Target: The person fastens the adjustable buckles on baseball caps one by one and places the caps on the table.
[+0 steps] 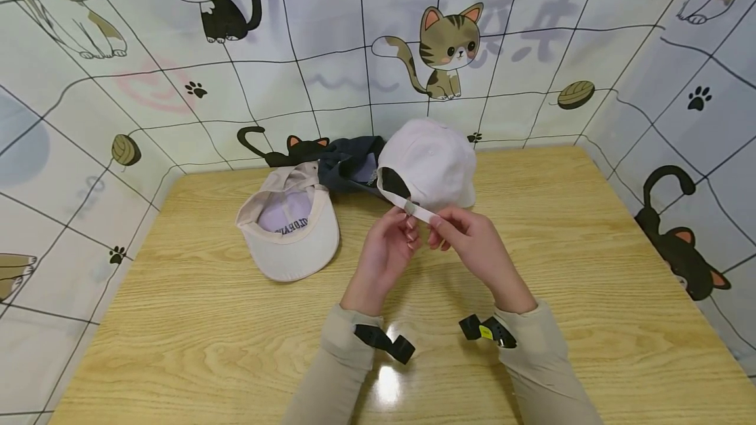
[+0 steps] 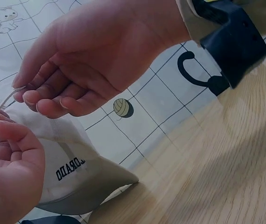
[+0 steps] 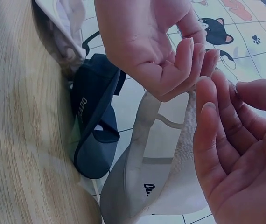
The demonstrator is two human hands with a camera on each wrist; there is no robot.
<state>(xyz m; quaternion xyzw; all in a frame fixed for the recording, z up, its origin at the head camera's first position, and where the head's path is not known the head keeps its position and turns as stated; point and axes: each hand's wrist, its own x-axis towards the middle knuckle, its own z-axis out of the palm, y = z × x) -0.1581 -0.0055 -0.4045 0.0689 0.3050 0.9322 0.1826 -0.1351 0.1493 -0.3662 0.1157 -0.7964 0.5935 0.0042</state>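
Observation:
A white baseball cap (image 1: 434,159) rests crown up at the back of the table, its rear opening turned toward me. Its thin adjusting strap (image 1: 422,212) stretches between my two hands. With thumb and fingers, my left hand (image 1: 385,256) pinches the strap close to a small buckle. The right hand (image 1: 481,249) grips the strap's end between thumb and forefinger. Dark lettering shows on the cap front (image 2: 71,169) in the left wrist view. Seen from the right wrist, the right fingers (image 3: 217,154) curl beside the left hand (image 3: 147,51), and they hide most of the strap.
A beige cap (image 1: 301,258) lies upturned at the left, its lilac lining showing. Between it and the white cap sits a dark navy cap (image 1: 347,159). A cat-print cloth (image 1: 331,84) rises behind the wooden table (image 1: 248,346) and along both sides.

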